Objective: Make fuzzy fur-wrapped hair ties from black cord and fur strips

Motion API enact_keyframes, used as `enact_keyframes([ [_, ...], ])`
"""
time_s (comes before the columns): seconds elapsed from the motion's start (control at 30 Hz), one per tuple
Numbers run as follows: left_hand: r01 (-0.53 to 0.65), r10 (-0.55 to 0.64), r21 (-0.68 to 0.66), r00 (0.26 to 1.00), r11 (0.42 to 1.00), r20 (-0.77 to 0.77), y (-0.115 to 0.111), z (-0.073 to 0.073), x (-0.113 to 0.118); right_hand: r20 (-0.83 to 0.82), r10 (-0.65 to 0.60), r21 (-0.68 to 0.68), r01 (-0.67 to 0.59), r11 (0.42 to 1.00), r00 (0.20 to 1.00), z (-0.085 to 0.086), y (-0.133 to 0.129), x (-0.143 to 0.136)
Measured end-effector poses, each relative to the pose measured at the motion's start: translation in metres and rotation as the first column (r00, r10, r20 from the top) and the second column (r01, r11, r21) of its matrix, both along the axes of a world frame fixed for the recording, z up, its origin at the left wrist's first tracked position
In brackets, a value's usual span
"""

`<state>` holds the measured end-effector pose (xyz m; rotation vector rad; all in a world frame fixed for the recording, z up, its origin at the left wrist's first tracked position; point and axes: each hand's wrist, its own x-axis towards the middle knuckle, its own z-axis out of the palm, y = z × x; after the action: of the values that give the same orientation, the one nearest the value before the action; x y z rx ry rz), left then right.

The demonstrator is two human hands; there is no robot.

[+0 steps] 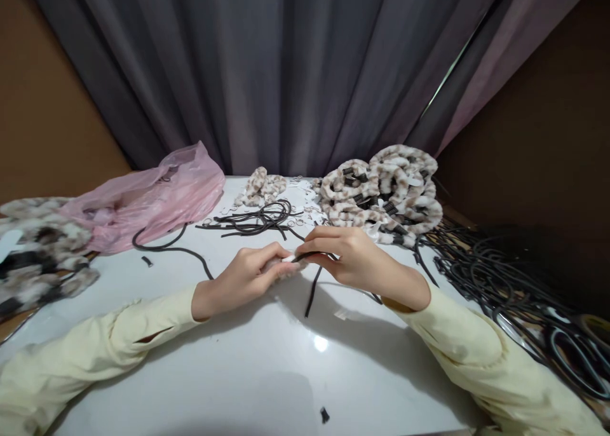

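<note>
My left hand (245, 277) and my right hand (355, 258) meet over the middle of the white table (257, 372). Thumb and fingers of the left pinch a small pale piece (288, 258) that looks white and fuzzy; most of it is hidden. My right hand is closed on a black cord (312, 293), whose one end hangs down below the fingers. The cord runs up to the pale piece between both hands. Whether it enters the piece or only touches it, I cannot tell.
Loose black cords (267, 218) lie beyond my hands, by a spotted plush piece (261, 185). At the right are plush rings (381, 191), a big cord heap (500, 271) and scissors (574, 360). A pink plastic bag (157, 197) and more plush (71, 232) lie left.
</note>
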<state>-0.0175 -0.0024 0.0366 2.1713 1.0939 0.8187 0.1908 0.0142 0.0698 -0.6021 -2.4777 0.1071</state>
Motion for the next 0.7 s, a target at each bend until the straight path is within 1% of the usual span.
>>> enact_keyframes([
  [0.07, 0.044, -0.041, 0.067, 0.998, 0.997, -0.047, 0.000, -0.002, -0.001, 0.044, -0.024, 0.033, 0.022, 0.999, 0.999, 0.001, -0.001, 0.002],
  [0.17, 0.081, -0.066, 0.134, 0.992, 0.988, -0.109, 0.000, -0.004, -0.002, 0.103, -0.080, 0.152, 0.063, 0.986, 0.991, 0.004, -0.005, 0.003],
  [0.27, 0.077, -0.058, 0.168, 0.991, 0.983, -0.117, -0.002, -0.006, -0.003, 0.154, -0.129, 0.275, 0.083, 0.958, 0.980, 0.005, -0.008, 0.001],
  [0.37, 0.094, -0.066, 0.227, 0.990, 0.969, -0.126, -0.004, -0.010, -0.003, 0.156, -0.133, 0.329, 0.076, 0.941, 0.979, 0.004, -0.008, -0.002],
  [0.47, 0.158, -0.110, 0.310, 0.980, 0.938, -0.169, -0.005, -0.013, -0.004, 0.127, -0.089, 0.309, 0.046, 0.950, 0.988, -0.001, -0.005, -0.005],
  [0.57, 0.256, -0.196, 0.377, 0.962, 0.890, -0.191, -0.003, -0.014, -0.005, 0.074, -0.034, 0.254, 0.014, 0.967, 0.997, -0.008, 0.000, -0.007],
  [0.63, 0.319, -0.281, 0.440, 0.948, 0.839, -0.152, -0.002, -0.014, -0.005, 0.029, 0.003, 0.209, -0.009, 0.978, 1.000, -0.013, 0.003, -0.008],
  [0.7, 0.342, -0.342, 0.482, 0.935, 0.806, -0.092, -0.002, -0.013, -0.004, -0.034, 0.045, 0.147, -0.040, 0.988, 0.998, -0.018, 0.006, -0.009],
])
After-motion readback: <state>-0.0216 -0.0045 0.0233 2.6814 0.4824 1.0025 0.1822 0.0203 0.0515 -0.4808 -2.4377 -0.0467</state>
